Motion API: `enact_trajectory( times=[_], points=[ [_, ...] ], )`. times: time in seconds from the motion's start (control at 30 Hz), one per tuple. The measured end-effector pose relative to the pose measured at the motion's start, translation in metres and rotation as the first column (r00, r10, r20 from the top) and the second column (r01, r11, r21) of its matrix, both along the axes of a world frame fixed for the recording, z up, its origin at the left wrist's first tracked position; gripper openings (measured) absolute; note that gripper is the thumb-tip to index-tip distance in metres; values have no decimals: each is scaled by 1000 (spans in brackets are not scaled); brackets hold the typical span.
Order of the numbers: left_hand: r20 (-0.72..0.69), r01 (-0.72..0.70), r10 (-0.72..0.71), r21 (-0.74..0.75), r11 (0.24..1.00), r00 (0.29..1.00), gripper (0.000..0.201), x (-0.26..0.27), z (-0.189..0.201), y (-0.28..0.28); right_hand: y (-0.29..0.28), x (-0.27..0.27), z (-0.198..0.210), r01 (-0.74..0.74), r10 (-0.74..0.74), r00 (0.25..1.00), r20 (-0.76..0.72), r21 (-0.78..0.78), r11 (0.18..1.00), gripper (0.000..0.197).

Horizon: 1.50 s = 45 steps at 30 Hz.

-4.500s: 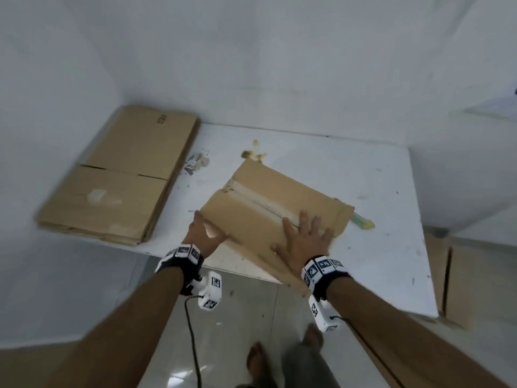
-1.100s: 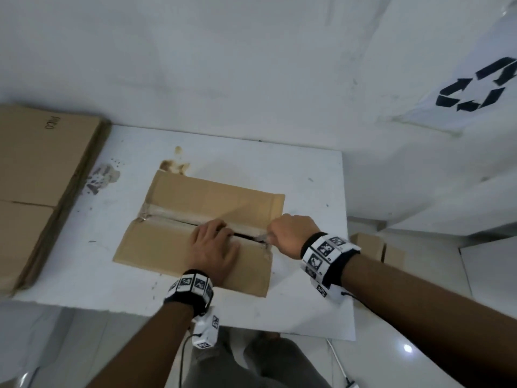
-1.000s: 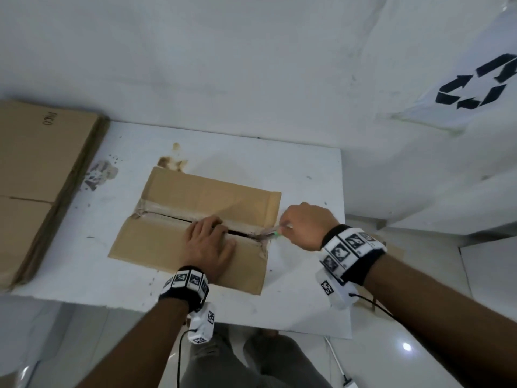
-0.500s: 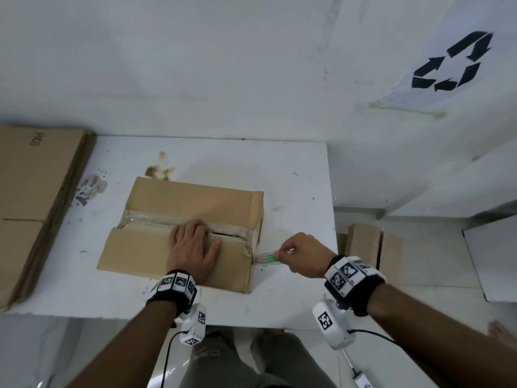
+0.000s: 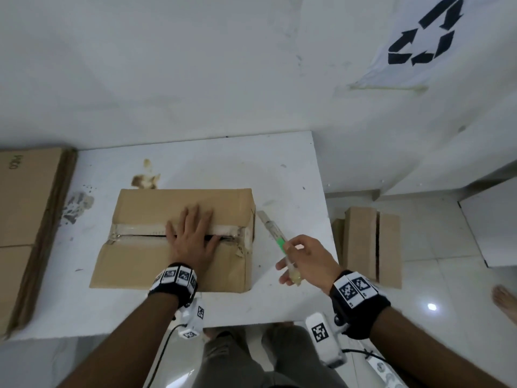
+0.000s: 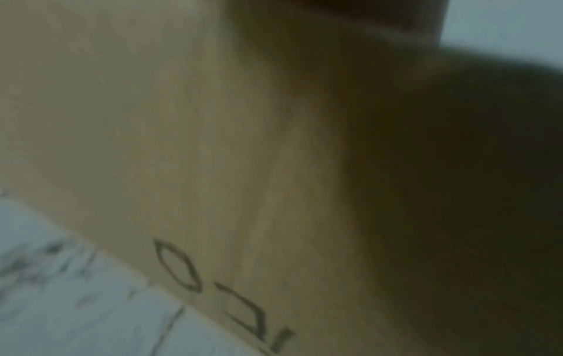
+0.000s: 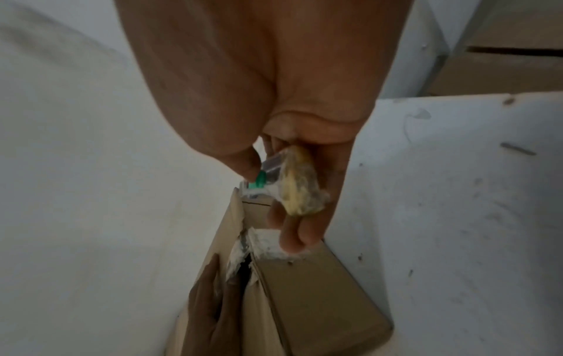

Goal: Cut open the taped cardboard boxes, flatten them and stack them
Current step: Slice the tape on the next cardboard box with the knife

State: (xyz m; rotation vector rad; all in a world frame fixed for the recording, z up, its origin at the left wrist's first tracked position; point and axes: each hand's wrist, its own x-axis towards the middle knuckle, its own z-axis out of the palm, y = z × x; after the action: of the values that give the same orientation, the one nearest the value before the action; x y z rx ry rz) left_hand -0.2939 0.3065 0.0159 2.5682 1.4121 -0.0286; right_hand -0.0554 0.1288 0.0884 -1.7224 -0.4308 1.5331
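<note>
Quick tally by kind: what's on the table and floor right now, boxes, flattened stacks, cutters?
Box on the table: 1
Flattened cardboard stack: 1
Boxes on the floor: at least 2, edges unclear
Cutter, in the right hand: 1
Total: at least 5

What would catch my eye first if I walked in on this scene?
Probably the box in the middle of the white table, its taped seam slit open, with the left hand pressed flat on top. Just right of it, the right hand holds a clear cutter with a green slider. A recycling sign hangs on the wall, upper right.
</note>
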Motion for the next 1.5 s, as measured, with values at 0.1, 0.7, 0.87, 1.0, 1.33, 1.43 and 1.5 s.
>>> enact_trajectory(
  times=[0.1,0.7,0.87,1.0,1.33,1.43,1.5],
  points=[
    [65,16,-16,12,1000,998,76,-8,-7,-7,1,-12,-8,52,-51,999,13,-21,998,20],
    [99,13,-18,44,999,995,69,-9,-14,-7,34,-18,0,-458,461,719,519,-146,877,21],
    [164,30,-34,30,999,986,67,-11,-13,-6,12,-11,13,-451,469,569,676,-220,865,24],
    [267,-22,22,-1,1000,964,68,-16,-10,-3,6,-1,27,-337,368,551,749,-204,919,30],
    [301,-740,705,7,672,643,58,-76,44,-68,166,-32,6,-726,439,334,834,-70,684,26],
    [158,-852,872,-190,488,464,86,-91,42,-102,194,-46,-7,-752,560,158,813,-268,602,31],
    [138,-840,917,-369,398,374,107,-88,39,-104,190,-49,-10,-729,563,82,823,-336,597,33]
  ],
)
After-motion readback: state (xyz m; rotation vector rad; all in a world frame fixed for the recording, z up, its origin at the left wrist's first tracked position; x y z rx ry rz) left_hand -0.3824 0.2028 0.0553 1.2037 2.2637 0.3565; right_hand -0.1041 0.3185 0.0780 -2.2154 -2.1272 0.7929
